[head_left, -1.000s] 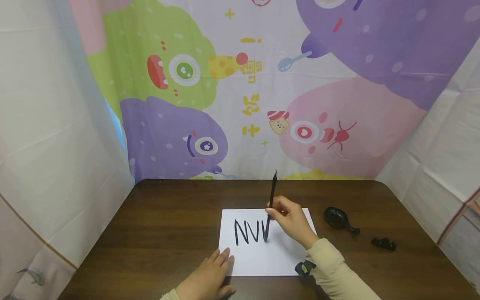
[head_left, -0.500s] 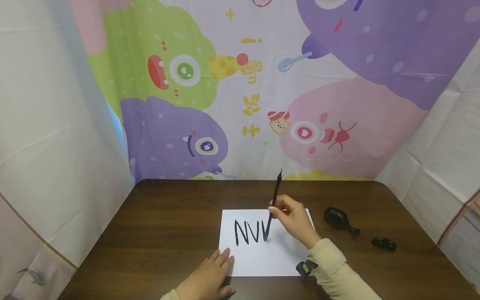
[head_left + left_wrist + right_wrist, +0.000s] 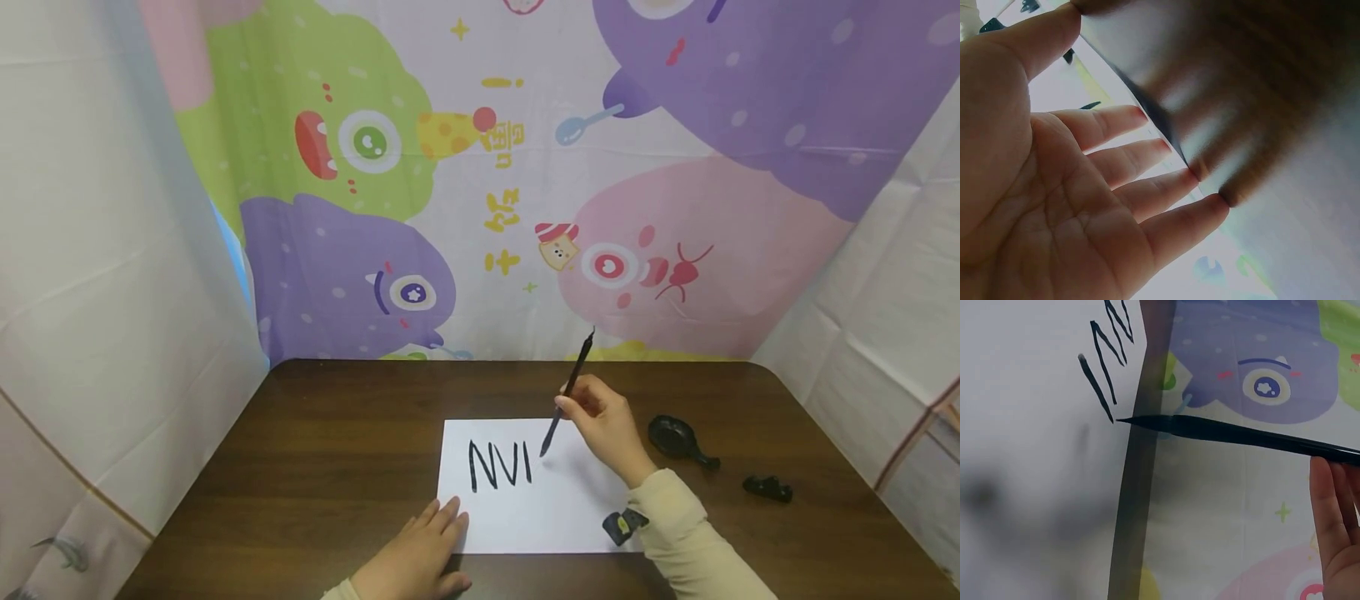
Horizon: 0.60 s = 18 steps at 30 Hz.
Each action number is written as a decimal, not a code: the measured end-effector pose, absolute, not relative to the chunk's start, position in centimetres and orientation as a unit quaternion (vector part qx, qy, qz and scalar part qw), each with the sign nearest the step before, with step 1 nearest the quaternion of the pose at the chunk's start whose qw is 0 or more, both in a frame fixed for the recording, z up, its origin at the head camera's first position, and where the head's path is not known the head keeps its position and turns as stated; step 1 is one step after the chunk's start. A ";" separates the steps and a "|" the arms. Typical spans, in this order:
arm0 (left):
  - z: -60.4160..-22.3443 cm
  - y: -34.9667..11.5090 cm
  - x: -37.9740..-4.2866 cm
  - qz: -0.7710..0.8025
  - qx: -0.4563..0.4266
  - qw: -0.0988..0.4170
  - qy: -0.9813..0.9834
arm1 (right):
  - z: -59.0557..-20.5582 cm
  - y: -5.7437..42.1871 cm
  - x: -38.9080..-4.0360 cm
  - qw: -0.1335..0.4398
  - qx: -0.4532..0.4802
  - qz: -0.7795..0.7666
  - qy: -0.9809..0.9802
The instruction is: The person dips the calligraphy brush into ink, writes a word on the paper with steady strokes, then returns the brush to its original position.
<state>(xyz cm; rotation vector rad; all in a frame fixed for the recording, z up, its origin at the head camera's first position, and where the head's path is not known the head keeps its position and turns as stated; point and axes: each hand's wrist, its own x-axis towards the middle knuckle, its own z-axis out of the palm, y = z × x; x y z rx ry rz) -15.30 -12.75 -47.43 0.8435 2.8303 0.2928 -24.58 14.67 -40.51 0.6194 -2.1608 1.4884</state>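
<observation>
My right hand [image 3: 603, 425] pinches a dark writing brush [image 3: 573, 379] by its handle, the top leaning to the right. In the right wrist view the tip of the writing brush [image 3: 1154, 422] appears apart from the paper, close to the last black stroke. White paper [image 3: 510, 521] lies on the table with black strokes [image 3: 498, 464] in its upper left part, reading like "NVI". The left hand [image 3: 420, 542] rests flat at the paper's lower left corner, fingers straight; the left wrist view has its fingertips [image 3: 1185, 181] touching the surface.
A black round dish with a handle [image 3: 675, 437] lies to the right of the paper. Beyond it sits a small black brush rest [image 3: 767, 487]. The brown wooden table [image 3: 337, 433] ends at a cartoon-printed curtain [image 3: 495, 317]; pale cloth [image 3: 97, 250] hangs at both sides.
The right hand has lifted the brush off the last stroke and moved up and to the right. The third stroke group now shows uncovered. The left hand has stayed put.
</observation>
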 end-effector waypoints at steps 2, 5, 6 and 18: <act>-47.4 -12.7 -15.3 0.100 0.283 0.087 0.950 | -40.5 14.8 -24.7 0.225 0.222 0.540 -0.780; -47.5 -12.8 -15.2 0.098 0.283 0.086 0.950 | -41.1 14.9 -25.2 0.233 0.219 0.541 -0.778; -47.5 -12.8 -15.2 0.097 0.283 0.085 0.950 | -41.4 14.9 -25.5 0.236 0.218 0.543 -0.776; -47.5 -12.7 -15.2 0.095 0.280 0.085 0.951 | -44.8 14.9 -27.6 0.257 0.188 0.568 -0.759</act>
